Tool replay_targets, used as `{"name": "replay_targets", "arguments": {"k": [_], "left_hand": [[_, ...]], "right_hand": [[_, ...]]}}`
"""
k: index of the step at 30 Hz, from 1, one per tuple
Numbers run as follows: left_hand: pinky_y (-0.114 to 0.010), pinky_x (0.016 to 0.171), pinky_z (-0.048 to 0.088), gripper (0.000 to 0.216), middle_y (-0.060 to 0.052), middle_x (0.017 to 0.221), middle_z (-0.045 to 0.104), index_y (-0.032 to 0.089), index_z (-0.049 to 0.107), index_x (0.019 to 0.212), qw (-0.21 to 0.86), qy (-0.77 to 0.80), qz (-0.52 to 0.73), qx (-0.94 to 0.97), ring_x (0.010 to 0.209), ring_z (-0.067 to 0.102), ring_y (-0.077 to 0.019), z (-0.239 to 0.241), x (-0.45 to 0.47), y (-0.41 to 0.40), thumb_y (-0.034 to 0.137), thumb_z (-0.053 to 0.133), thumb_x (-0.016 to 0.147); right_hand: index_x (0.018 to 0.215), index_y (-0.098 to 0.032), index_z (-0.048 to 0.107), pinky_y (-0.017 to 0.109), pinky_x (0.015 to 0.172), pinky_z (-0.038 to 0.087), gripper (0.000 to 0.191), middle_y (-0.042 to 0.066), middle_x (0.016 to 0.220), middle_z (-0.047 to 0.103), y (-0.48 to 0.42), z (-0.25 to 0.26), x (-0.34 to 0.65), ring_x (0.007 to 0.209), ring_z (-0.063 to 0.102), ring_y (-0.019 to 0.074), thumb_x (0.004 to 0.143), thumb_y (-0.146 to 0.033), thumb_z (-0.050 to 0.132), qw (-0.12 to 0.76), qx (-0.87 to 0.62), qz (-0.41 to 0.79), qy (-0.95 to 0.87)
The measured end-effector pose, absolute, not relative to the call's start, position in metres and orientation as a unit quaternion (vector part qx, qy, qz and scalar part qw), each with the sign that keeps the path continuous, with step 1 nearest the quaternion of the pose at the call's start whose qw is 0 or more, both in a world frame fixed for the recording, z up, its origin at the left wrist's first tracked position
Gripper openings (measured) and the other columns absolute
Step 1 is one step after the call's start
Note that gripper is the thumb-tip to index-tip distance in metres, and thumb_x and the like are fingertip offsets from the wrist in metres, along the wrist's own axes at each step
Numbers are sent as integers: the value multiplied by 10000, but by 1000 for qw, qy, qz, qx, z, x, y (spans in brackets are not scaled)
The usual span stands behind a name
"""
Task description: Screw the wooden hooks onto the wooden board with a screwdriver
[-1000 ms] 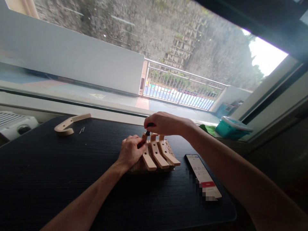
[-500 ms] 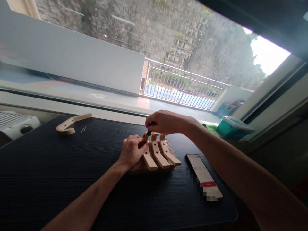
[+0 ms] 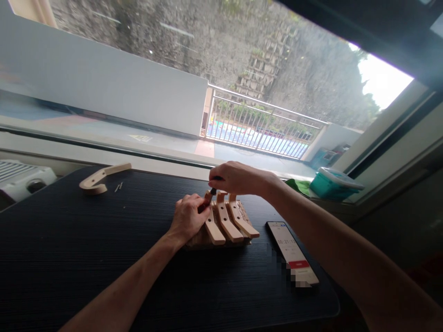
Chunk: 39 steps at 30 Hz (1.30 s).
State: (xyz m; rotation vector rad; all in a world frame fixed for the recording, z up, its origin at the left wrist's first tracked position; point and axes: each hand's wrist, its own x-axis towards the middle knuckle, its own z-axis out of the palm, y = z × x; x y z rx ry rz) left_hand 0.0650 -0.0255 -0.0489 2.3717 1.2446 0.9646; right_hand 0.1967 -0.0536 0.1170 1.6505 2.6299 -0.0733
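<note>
At the far left, a white appliance [image 3: 26,180] with a dark knob stands beside the dark table [image 3: 69,240]. On the table, near its far edge, lies a loose wooden piece [image 3: 104,174], which is bent like a hook and has holes in it. Just to the right of it lie a few small, thin metal screws [image 3: 118,187], apart from everything else.

Around the middle, the left hand [image 3: 189,214] rests at the left end of a brown base [image 3: 199,239], which lies flat on the table. Its fingers are bent beside the leftmost of three wooden pieces [image 3: 226,223]; I cannot tell what exactly this grip is holding. The three wooden pieces stand in a row on the base, each one with holes, and their straight ends point toward the person.

Above the leftmost piece, the right hand [image 3: 231,177] has its grip closed around a dark tool [image 3: 213,191], which is tilted and goes down to the left fingers. Its tip is hidden there.

Farther right, a phone [image 3: 290,253] lies on the table and shows timer digits. Behind the right arm are a green cloth [image 3: 299,186] and a teal box [image 3: 334,184] with a pale lid.
</note>
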Motion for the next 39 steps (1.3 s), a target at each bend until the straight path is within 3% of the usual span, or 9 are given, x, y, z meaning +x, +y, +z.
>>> {"name": "replay_targets", "arguments": {"k": [8,16,21,34,39], "left_hand": [[-332,787,415,150,-12,798,627,215,658,771,145,433,336,824,827,548,-195,-49,65,-25,288,533,814],[-342,797,411,147,-10,801,627,218,659,777,147,431,336,824,836,546,-199,-49,65,-25,289,536,812],[-337,798,410,147,-11,801,627,220,655,766,146,432,336,824,839,549,-198,-50,65,-25,288,532,811],[-338,787,420,153,-13,793,629,220,650,754,144,431,335,825,814,543,-192,-49,64,-26,290,525,807],[-337,781,425,153,-14,792,631,223,654,764,144,430,337,825,817,547,-195,-49,64,-25,295,526,807]], "right_hand": [[941,-160,662,207,567,330,212,34,781,648,-54,117,200,617,486,91,829,-218,492,13,524,-36,851],[926,-131,648,224,553,323,240,62,789,654,-53,113,198,609,490,103,857,-299,491,11,547,-25,837],[1001,-179,647,215,535,320,255,30,771,658,-54,116,201,577,488,93,844,-314,498,12,536,-34,843],[901,-144,655,209,544,317,228,42,764,649,-53,110,196,574,475,80,871,-293,486,-10,552,-13,833],[1008,-201,655,209,533,327,264,29,800,668,-55,115,201,592,508,91,833,-336,512,10,537,-33,843]]}}
